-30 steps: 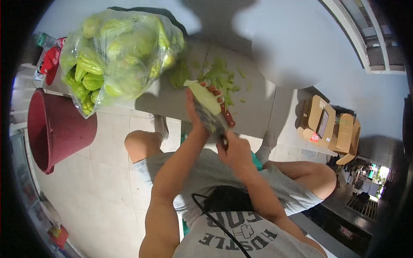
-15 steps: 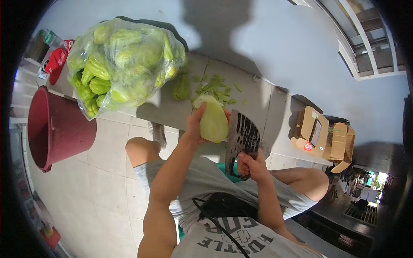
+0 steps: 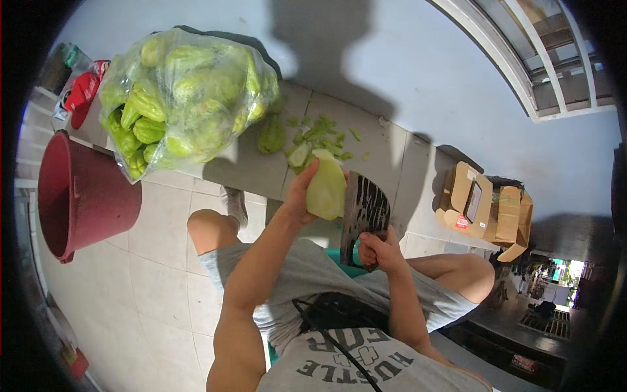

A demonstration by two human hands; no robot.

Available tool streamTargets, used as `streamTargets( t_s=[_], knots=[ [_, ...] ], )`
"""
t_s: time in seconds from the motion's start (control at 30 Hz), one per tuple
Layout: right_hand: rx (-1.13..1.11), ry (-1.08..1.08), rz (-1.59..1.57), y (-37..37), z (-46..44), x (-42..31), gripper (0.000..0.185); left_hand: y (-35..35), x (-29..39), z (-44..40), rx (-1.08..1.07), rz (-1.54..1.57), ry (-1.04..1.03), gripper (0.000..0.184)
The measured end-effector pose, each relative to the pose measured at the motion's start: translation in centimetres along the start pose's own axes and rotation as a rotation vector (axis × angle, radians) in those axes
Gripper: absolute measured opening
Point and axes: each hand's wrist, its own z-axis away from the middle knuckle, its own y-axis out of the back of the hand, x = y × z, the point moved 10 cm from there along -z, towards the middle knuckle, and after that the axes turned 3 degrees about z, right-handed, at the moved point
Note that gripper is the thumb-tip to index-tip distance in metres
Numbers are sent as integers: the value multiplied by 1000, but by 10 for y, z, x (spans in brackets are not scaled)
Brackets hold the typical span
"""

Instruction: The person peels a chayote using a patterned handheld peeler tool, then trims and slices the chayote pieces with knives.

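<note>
A pale, peeled chayote [image 3: 326, 189] is gripped in my left hand [image 3: 302, 196], its fingers wrapped round the near side. My right hand [image 3: 380, 249] is closed on the handle of a broad cleaver [image 3: 366, 208], whose dark blade is streaked and stands upright just right of the chayote. Whether the edge touches the flesh I cannot tell. Beyond the chayote, green peelings [image 3: 322, 134] lie scattered on the tiled bench [image 3: 379, 153], with a pale cut piece [image 3: 299, 155] among them. One unpeeled chayote [image 3: 271, 136] rests left of the peelings.
A clear plastic bag [image 3: 189, 98] full of green chayotes fills the bench's left end. Below it, a dark red bucket [image 3: 91, 196] is on the floor. Open cardboard boxes [image 3: 486, 209] sit at the right end. A red cap [image 3: 83, 95] lies far left.
The chayote has turned slightly in my left hand, and a pale cut piece now shows on the peelings behind it. The cleaver remains close beside the chayote. The whole view has shifted a little.
</note>
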Motion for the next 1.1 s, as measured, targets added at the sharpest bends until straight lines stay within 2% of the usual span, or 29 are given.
streamTargets(
  t_s=[0.13,0.2,0.5,0.57,0.73,0.77,0.87,1.03,1.1],
  knots=[
    [17,12,-17,1,-2,-2,20,4,-2,0,75,-30,-28,56],
    [-79,4,-58,-2,-6,3,15,11,-5,-2,93,-40,-47,56],
    [-82,29,-107,-5,-10,-1,15,12,-15,-1,172,-32,-73,52],
    [-72,34,-82,-3,-16,-1,16,21,-30,-2,246,-166,-36,55],
    [-106,33,-115,-12,-18,-10,23,13,-34,-4,208,-140,67,61],
    [-51,10,-98,-11,-17,-10,24,11,-34,-4,221,-121,81,63],
    [15,12,-36,-8,-19,-8,24,1,-27,-4,187,-142,40,68],
    [78,73,40,-10,-17,-19,21,3,-27,-5,212,-99,19,65],
    [39,-17,-10,-9,-18,-13,23,-1,-23,-3,240,-115,16,66]
  ],
)
